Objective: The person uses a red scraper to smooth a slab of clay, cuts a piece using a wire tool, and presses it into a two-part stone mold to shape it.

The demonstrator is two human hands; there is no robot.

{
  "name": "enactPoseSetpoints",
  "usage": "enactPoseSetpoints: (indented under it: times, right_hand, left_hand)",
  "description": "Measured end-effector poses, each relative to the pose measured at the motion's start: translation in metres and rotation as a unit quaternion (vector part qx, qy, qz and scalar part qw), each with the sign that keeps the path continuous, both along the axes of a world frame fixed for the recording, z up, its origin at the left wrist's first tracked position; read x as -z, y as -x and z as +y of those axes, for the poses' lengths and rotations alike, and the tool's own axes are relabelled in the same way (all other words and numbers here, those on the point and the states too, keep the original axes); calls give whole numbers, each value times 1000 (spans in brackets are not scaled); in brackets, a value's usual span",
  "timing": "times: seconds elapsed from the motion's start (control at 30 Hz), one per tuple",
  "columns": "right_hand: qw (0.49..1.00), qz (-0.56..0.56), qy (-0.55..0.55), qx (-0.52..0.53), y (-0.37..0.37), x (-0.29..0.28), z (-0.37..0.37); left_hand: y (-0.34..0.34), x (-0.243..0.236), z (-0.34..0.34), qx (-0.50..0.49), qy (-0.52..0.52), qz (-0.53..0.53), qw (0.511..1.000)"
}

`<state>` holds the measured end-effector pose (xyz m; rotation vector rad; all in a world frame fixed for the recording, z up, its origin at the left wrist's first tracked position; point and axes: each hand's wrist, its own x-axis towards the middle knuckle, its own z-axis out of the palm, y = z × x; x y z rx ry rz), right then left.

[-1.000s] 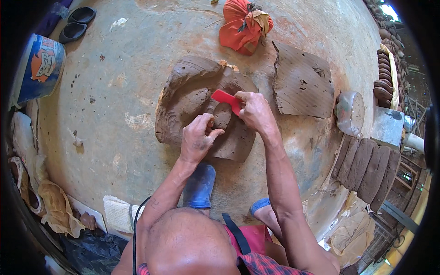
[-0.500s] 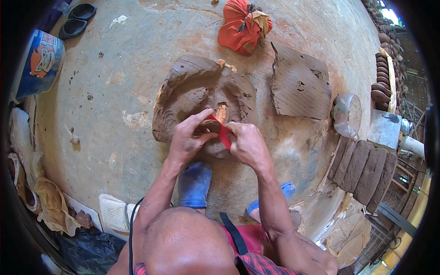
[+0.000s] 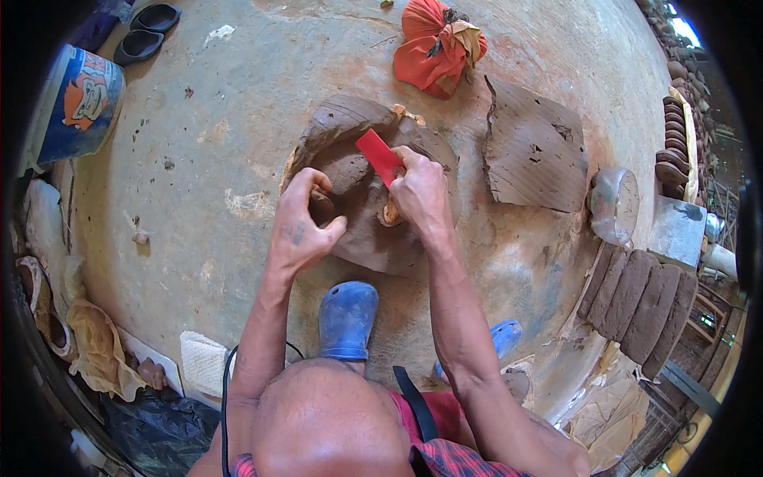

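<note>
- The right hand [image 3: 420, 191] grips a red scraper [image 3: 379, 157] and a small orange lump, now raised off the clay mound [image 3: 373, 191] on the floor.
- The left hand [image 3: 300, 222], joined to the right half a second ago, has parted and holds a clay bit, fingers curled.
- A flat clay slab [image 3: 534, 147] lies unmoved to the right.

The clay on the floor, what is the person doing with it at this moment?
A person squats over a mound of brown clay on a round concrete floor. The right hand holds a flat red scraper against the clay, and the left hand is curled on a small lump of it. A flattened clay slab lies to the right, apart from the mound, and an orange cloth bundle sits beyond it. Blue clogs are on the person's feet.
</note>
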<state>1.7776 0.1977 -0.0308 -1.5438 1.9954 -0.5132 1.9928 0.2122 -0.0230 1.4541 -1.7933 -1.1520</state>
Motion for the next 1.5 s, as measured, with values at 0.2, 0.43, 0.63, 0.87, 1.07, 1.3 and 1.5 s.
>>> enactPoseSetpoints:
  times: [0.2, 0.43, 0.63, 0.87, 1.07, 1.3, 1.5]
  right_hand:
    - [997, -46, -53, 19, -3, 1, -4]
    - [997, -52, -55, -26, -18, -3, 3]
    - [997, -75, -4, -32, -58, -11, 38]
    - [969, -226, 71, -66, -78, -56, 72]
    - [952, -264, 22, 152, -39, -37, 47]
    - [938, -231, 36, 254, 18, 13, -24]
    - [950, -214, -24, 224, 12, 10, -44]
  left_hand:
    - [20, 16, -1, -36, 63, -176, 982]
    - [19, 24, -1, -38, 60, -150, 986]
    - [12, 13, 2, -65, 30, -96, 993]
    - [-47, -9, 15, -17, -47, 31, 998]
    - [-55, -8, -9, -111, -213, 608, 757]
    - [-35, 12, -114, -66, -146, 312, 936]
    - [32, 32, -197, 185, 4, -1, 983]
